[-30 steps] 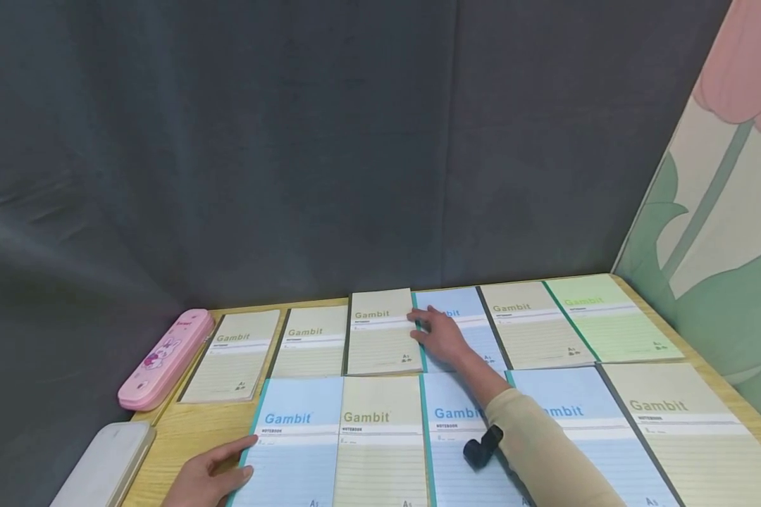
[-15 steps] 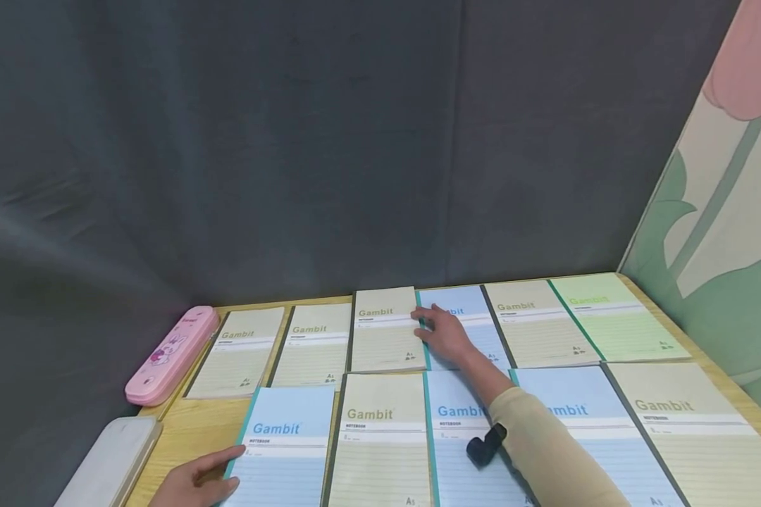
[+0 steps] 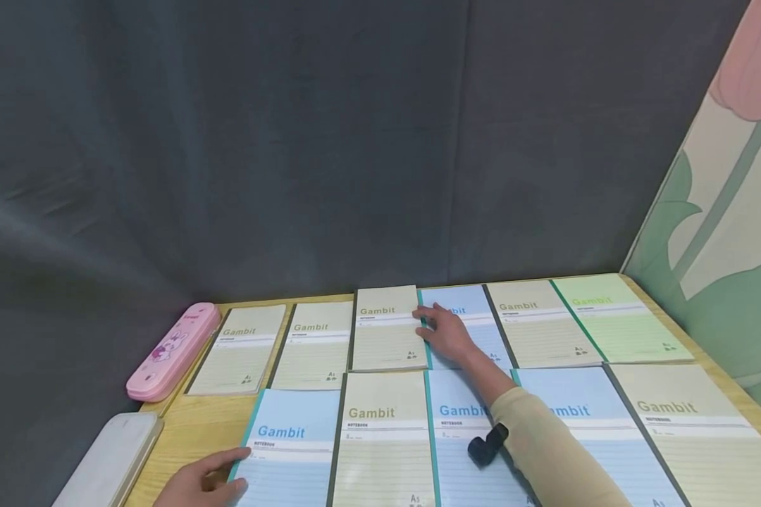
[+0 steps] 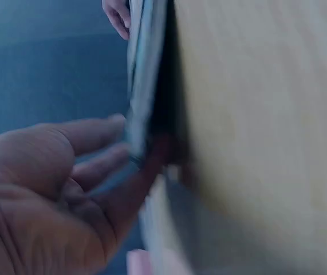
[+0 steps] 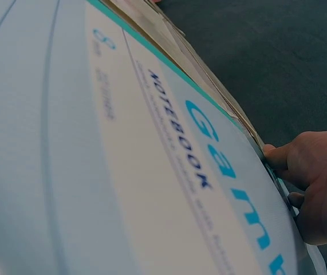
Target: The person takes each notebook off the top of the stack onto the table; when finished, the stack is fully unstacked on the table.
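Note:
A blue notebook (image 3: 294, 440) lies at the front row's left end, and my left hand (image 3: 196, 482) holds its left edge. In the left wrist view the left hand (image 4: 54, 189) has fingers on both sides of that edge, one reaching underneath. My right hand (image 3: 447, 334) reaches over the front row to the back row. Its fingertips touch the right edge of a beige notebook (image 3: 387, 331), and the hand partly covers the blue notebook (image 3: 478, 317) beside it. In the right wrist view my right hand (image 5: 318, 177) appears beyond a large blue cover (image 5: 209, 154).
Several more beige, blue and green (image 3: 615, 317) notebooks lie face up in two rows. A pink pencil case (image 3: 171, 352) and a white case-like object (image 3: 108, 461) are at the left. A dark cloth (image 3: 330, 148) hangs behind the table (image 3: 190, 429); a painted wall (image 3: 735, 232) stands right.
My left hand has drawn the front-left blue notebook left and nearer, baring the beige one's dark spine, then shifted it slightly right. My right hand stays at the back beige notebook's edge.

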`<state>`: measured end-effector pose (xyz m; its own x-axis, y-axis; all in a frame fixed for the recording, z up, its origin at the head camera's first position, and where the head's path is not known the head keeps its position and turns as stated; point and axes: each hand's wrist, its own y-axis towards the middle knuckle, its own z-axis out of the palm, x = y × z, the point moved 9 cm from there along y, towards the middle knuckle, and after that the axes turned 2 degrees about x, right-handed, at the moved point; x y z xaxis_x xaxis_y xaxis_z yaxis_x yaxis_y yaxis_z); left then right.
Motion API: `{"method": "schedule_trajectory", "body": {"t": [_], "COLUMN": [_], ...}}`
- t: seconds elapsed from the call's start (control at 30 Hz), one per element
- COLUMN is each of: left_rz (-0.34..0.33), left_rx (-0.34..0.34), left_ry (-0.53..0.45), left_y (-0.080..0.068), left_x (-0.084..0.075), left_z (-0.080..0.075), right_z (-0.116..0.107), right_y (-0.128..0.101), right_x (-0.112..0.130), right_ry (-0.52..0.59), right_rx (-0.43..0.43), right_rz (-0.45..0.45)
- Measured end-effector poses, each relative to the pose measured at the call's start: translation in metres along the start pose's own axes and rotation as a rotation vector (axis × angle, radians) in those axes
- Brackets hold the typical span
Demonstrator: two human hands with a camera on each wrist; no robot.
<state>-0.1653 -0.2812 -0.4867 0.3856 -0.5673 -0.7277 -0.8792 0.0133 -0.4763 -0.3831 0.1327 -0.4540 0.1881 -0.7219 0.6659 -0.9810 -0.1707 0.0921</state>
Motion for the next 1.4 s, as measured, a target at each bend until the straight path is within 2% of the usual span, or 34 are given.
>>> {"method": "schedule_trajectory", "body": {"t": [0.07, 0.17, 0.27, 0.37, 0.47, 0.57, 0.67, 0.8, 1.0, 1.27, 1.4], "left_rz": [-0.019, -0.032, -0.019, 0.014, 0.093, 0.188, 0.259, 0.302, 0.355, 0.428, 0.444], "left_rx": [-0.072, -0.105, -0.111, -0.131, -0.161, -0.177, -0.164, -0.172, -0.194, -0.151, -0.135], "left_ry": [0.194, 0.391, 0.447, 0.414, 0.339, 0.227, 0.061, -0.097, -0.218, -0.242, -0.261], "left_y": [-0.001, -0.005, -0.009, -0.012, -0.014, -0.012, -0.006, 0.01, 0.038, 0.08, 0.093], "left_x": [-0.008, -0.021, -0.035, -0.05, -0.065, -0.079, -0.088, -0.097, -0.112, -0.138, -0.147], "left_z": [-0.004, -0.007, -0.004, 0.0, 0.004, 0.006, 0.006, 0.004, 0.003, 0.021, 0.031], "right_z": [0.0, 0.0, 0.0, 0.0, 0.0, -0.001, -0.002, -0.002, -0.003, -0.006, -0.003], "right_y": [0.0, 0.0, 0.002, 0.002, 0.001, 0.001, 0.001, 0.001, 0.0, -0.002, -0.001], "right_x": [0.0, -0.001, -0.003, -0.002, -0.001, 0.0, 0.0, 0.0, 0.001, -0.001, 0.0], "right_ry": [0.0, 0.007, 0.012, 0.012, 0.014, 0.017, 0.017, 0.02, 0.025, 0.02, 0.025], "right_rx": [0.001, 0.007, 0.008, 0.005, 0.005, 0.002, -0.006, -0.012, -0.011, -0.025, -0.01], "right_rz": [0.001, 0.011, 0.021, 0.015, 0.007, 0.002, 0.003, -0.005, -0.018, -0.001, 0.003]}}
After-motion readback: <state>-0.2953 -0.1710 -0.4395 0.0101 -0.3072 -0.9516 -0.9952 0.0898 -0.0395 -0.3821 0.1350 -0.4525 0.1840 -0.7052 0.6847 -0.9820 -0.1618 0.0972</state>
